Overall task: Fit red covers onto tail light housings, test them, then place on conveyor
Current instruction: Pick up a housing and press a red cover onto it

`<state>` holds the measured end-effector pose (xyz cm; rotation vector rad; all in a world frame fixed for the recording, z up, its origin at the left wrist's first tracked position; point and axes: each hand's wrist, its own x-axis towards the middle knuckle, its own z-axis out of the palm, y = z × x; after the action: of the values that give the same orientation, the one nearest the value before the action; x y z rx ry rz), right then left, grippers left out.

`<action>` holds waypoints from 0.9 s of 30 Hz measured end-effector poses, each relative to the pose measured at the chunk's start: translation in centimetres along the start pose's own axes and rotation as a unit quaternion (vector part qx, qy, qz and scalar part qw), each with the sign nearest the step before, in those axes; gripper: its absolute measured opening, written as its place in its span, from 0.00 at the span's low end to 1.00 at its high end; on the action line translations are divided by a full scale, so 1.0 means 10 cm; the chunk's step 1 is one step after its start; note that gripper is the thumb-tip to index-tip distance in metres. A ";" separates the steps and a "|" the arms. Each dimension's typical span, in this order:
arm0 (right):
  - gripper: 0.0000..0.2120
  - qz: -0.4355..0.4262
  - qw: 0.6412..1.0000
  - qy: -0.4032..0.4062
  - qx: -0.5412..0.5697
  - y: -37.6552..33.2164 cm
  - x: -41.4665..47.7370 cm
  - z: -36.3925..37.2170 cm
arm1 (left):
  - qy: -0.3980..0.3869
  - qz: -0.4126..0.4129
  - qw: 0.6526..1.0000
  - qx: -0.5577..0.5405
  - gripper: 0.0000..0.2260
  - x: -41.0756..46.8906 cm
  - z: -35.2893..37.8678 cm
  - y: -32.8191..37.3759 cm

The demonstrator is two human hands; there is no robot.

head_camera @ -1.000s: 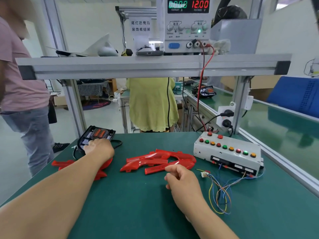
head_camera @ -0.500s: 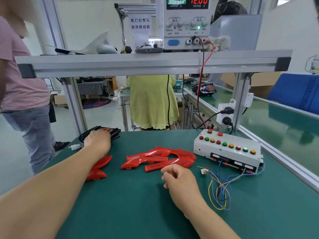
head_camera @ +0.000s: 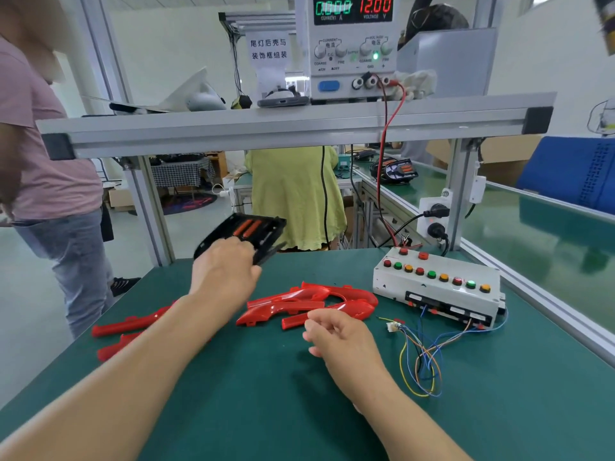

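My left hand (head_camera: 226, 267) grips a black tail light housing (head_camera: 246, 232) with orange reflectors and holds it tilted above the far edge of the green table (head_camera: 249, 377). A pile of red covers (head_camera: 309, 302) lies in the middle of the table. More red covers (head_camera: 129, 331) lie at the left, partly hidden under my left forearm. My right hand (head_camera: 336, 334) rests on the table just in front of the middle pile, fingers loosely curled and holding nothing.
A white test box (head_camera: 439, 284) with coloured buttons sits at the right, with loose coloured wires and a white connector (head_camera: 392, 326) beside it. A power supply (head_camera: 352, 44) stands on the overhead shelf. The conveyor (head_camera: 532, 247) runs along the right. Two people stand beyond the table.
My left hand has lifted the black housing off the table's far left and carried it up and to the right. The right hand has stayed near the red covers.
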<state>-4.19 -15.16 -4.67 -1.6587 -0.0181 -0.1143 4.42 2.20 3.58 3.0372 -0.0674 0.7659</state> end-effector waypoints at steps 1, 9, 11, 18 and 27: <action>0.07 -0.003 1.000 -0.011 0.011 -0.01 -0.01 0.00 | -0.001 0.005 1.000 -0.023 0.11 -0.11 -0.01 0.10; 0.14 -0.015 0.982 -0.067 0.178 -0.05 0.04 -0.02 | -0.025 0.044 0.989 -0.138 0.06 -0.70 -0.12 0.75; 0.22 0.002 0.969 -0.056 0.242 -0.09 0.06 -0.04 | -0.020 0.054 0.986 -0.154 0.06 -0.84 -0.15 0.86; 0.11 0.032 0.964 0.009 0.264 -0.13 0.07 -0.20 | -0.036 0.093 0.981 -0.166 0.08 -1.12 -0.11 1.00; 0.13 0.056 0.992 0.037 0.106 -0.15 0.08 -0.34 | -0.107 0.104 0.879 -0.452 0.06 -1.14 -0.14 0.80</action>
<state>-3.70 -18.46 -2.81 -1.4393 0.1151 -0.0859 -6.62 -5.36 -0.59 2.1981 -0.5803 0.2559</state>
